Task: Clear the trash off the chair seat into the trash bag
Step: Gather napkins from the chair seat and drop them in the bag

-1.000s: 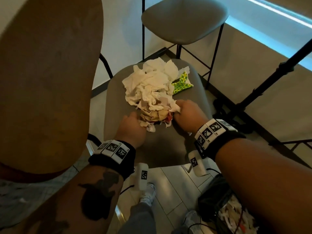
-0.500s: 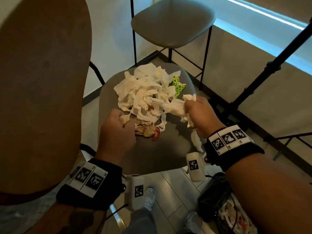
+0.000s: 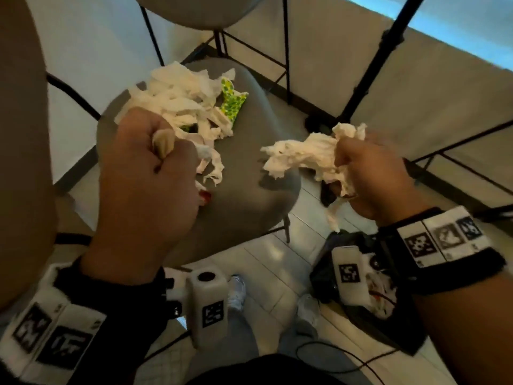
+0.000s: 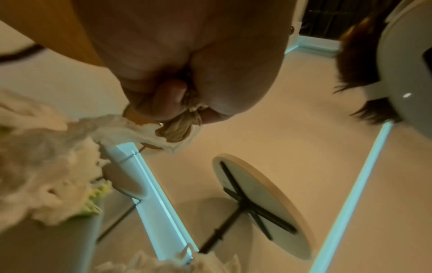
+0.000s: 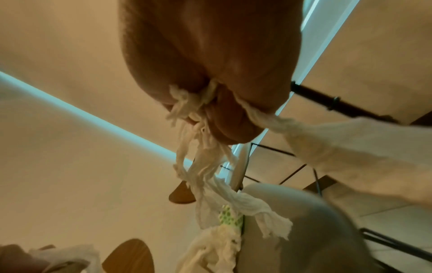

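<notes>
A grey chair seat (image 3: 249, 195) carries a heap of white tissue (image 3: 180, 98) and a green dotted wrapper (image 3: 233, 102) at its far side. My left hand (image 3: 147, 173) is fisted over the seat's left half, gripping a wad of brown paper (image 4: 177, 127) with white shreds trailing from it. My right hand (image 3: 372, 173) hangs past the seat's right edge, gripping a bunch of white tissue (image 3: 302, 154) whose strips dangle (image 5: 198, 166). A black trash bag (image 3: 361, 301) with paper inside lies on the floor below my right wrist. A small red scrap (image 3: 206, 196) sits by my left hand.
A second grey chair (image 3: 200, 9) stands behind. A black stand pole (image 3: 369, 65) rises at the right, with thin black frame bars (image 3: 458, 168) along the wall. A brown chair back (image 3: 22, 151) fills the left edge. My shoes (image 3: 236, 290) and a cable are on the tiled floor.
Both hands have risen off the seat with what they grip. The right hand has moved right, past the seat's edge, above the bag; the left has lifted brown paper from the pile.
</notes>
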Action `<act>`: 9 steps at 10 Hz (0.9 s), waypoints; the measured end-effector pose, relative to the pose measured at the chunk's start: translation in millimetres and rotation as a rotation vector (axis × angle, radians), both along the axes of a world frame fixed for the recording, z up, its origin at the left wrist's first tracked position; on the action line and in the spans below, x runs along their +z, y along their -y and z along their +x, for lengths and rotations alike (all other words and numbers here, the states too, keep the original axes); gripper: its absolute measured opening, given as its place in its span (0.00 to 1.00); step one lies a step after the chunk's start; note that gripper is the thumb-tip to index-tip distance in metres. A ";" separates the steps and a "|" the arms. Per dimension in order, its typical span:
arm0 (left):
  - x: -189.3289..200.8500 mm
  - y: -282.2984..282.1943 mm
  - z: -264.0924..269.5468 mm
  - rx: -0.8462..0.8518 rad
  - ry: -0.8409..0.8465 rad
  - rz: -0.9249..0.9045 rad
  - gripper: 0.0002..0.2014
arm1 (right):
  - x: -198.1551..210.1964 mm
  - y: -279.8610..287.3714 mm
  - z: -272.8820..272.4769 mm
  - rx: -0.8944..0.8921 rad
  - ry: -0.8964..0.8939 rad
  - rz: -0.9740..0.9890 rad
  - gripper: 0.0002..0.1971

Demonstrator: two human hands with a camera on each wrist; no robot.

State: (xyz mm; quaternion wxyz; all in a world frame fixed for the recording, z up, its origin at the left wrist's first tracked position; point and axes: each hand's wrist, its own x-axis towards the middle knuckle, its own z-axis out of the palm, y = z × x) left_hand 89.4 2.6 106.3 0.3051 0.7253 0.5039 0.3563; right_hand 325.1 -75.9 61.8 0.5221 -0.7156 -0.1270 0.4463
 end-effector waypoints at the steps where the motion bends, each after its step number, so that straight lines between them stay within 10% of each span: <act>1: -18.2 15.5 38.9 -0.145 0.003 -0.080 0.07 | -6.0 55.3 25.9 -0.152 0.013 -0.005 0.13; 4: -115.9 108.7 190.0 -0.683 0.116 -0.596 0.10 | -111.2 237.0 95.0 -0.600 -0.107 -0.218 0.11; 9: -396.4 262.1 311.3 -0.945 -0.541 -1.138 0.09 | -366.5 380.6 141.6 -0.617 -0.359 -0.660 0.05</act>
